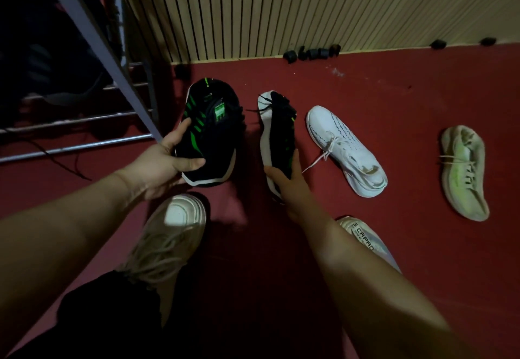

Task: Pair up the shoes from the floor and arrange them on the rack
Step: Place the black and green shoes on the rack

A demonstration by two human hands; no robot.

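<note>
My left hand (pixel 166 158) grips the heel end of a black shoe with green stripes (pixel 213 122), held just above the red floor. Right beside it, my right hand (pixel 287 181) grips the matching black and green shoe (pixel 277 130), which is turned on its side with the white sole facing left. A white lace-up shoe (pixel 346 150) lies on the floor to the right. Farther right lies a pale green shoe (pixel 464 173). The metal shoe rack (pixel 92 35) stands at the left, dark shoes dimly visible on its bars.
A beige sneaker on the person's foot (pixel 174 234) is below my left hand. Another light shoe with lettering (pixel 365 240) shows partly behind my right forearm. A slatted wall (pixel 281 6) runs along the back, with small black items (pixel 312 53) at its base.
</note>
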